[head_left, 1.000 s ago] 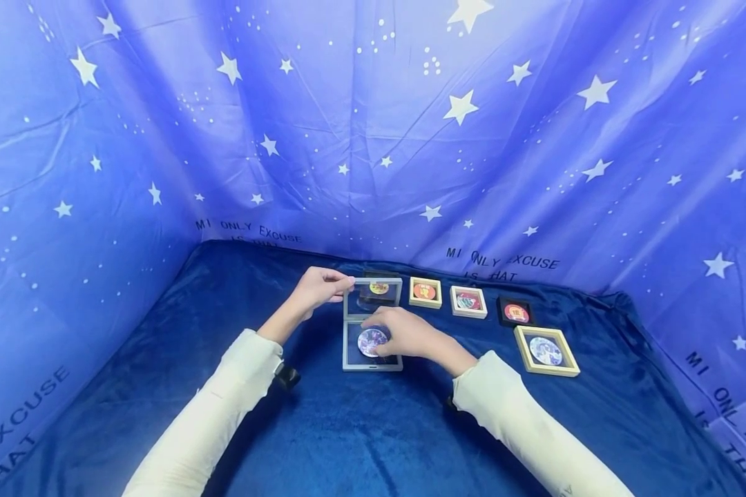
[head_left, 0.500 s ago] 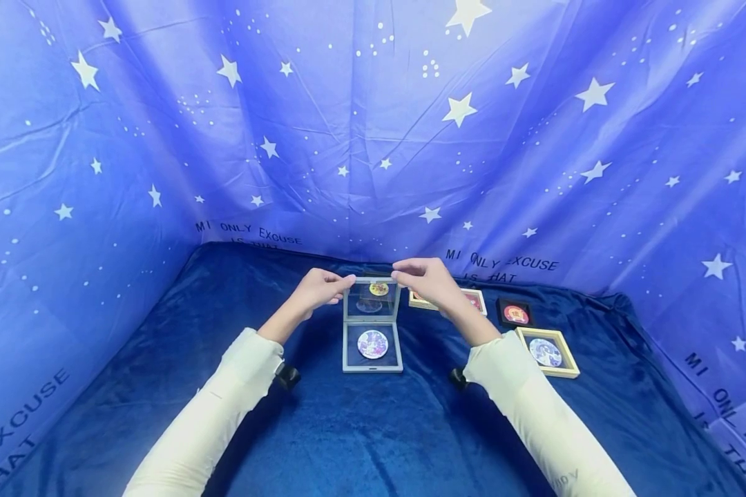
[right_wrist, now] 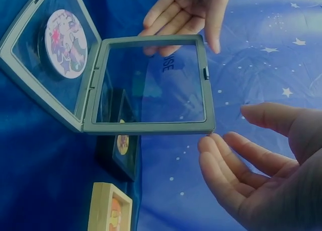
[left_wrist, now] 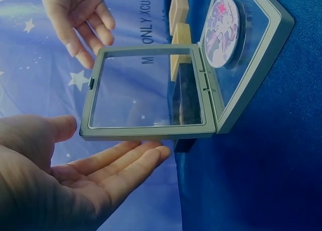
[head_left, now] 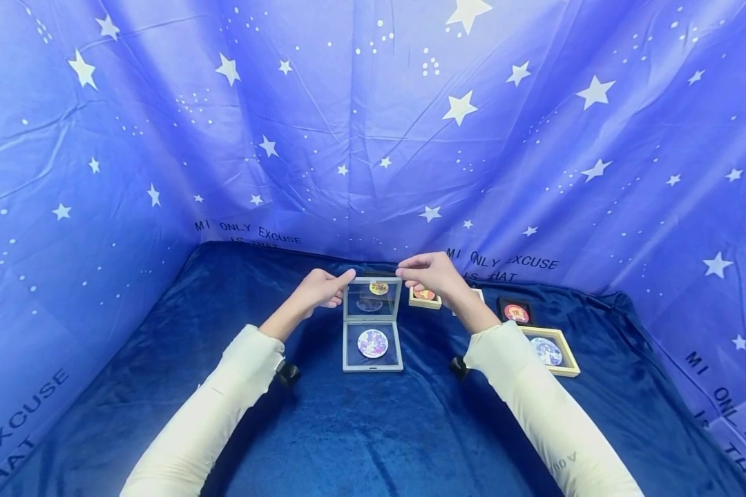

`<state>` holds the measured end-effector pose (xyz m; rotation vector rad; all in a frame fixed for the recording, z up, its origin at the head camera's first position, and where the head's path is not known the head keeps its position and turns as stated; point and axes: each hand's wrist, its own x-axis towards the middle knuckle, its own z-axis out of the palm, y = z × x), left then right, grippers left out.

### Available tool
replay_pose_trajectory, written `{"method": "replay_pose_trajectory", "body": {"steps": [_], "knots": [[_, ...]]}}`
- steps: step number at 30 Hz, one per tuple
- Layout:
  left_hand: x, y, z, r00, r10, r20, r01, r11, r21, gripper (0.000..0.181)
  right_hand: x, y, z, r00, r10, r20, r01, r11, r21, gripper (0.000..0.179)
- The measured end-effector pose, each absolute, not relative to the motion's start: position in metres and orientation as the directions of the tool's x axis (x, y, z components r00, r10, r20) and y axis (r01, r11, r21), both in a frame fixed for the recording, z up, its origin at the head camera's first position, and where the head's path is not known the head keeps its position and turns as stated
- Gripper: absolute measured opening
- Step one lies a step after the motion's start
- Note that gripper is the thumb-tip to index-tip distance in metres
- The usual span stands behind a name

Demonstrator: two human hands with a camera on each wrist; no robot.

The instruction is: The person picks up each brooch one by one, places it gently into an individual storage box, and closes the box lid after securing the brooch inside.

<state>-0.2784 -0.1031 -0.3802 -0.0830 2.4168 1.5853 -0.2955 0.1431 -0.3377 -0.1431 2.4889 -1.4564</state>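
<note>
A grey hinged display case (head_left: 400,348) with clear film panes stands in the middle of the blue cloth, its lid (head_left: 347,304) tilted up. A round purple-and-white badge (head_left: 372,343) lies on the film of its lower half. At the lid's upper left corner is my left hand (head_left: 320,288), thumb tip close to the edge and fingers stretched along its side. My right hand (head_left: 438,275) hovers at the upper right corner; in the right wrist view its fingertips are at or almost at the lid corner (right_wrist: 209,128), with the thumb apart from it.
Behind the lid sits a black box frame (right_wrist: 111,153) with a yellow badge. To the right stand a light wooden frame (head_left: 432,305), a white frame partly hidden by the right arm, a black frame (head_left: 528,304) and a larger wooden frame (head_left: 568,362). A starry curtain (head_left: 373,228) hangs behind.
My right hand has left the badge in the case's lower half and risen to the lid's upper right corner, then shifted slightly outward. The left hand stays at the left corner.
</note>
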Motion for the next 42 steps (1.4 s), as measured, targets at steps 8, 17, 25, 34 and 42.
{"method": "replay_pose_trajectory", "body": {"steps": [8,17,25,34,42], "knots": [[-0.280,-0.103,-0.379,-0.947,0.108,-0.303,-0.232,0.426,0.875,0.069,-0.305,0.142,-0.345,-0.938,-0.203,-0.281,0.120,0.569,-0.813,0.048],[-0.280,-0.105,-0.375,-0.923,0.140,-0.358,-0.260,0.459,0.849,0.077,-0.315,0.144,-0.356,-0.858,-0.284,-0.428,0.185,0.606,-0.773,0.067],[-0.285,-0.109,-0.378,-0.880,0.193,-0.435,-0.308,0.467,0.829,0.085,-0.326,0.151,-0.373,-0.766,-0.342,-0.545,0.272,0.596,-0.756,0.086],[-0.288,-0.115,-0.382,-0.840,0.249,-0.482,-0.321,0.489,0.811,0.088,-0.327,0.153,-0.383,-0.699,-0.387,-0.602,0.321,0.582,-0.747,0.094],[-0.291,-0.114,-0.383,-0.838,0.255,-0.482,-0.330,0.466,0.821,0.085,-0.329,0.151,-0.387,-0.684,-0.403,-0.607,0.331,0.571,-0.751,0.093]]}}
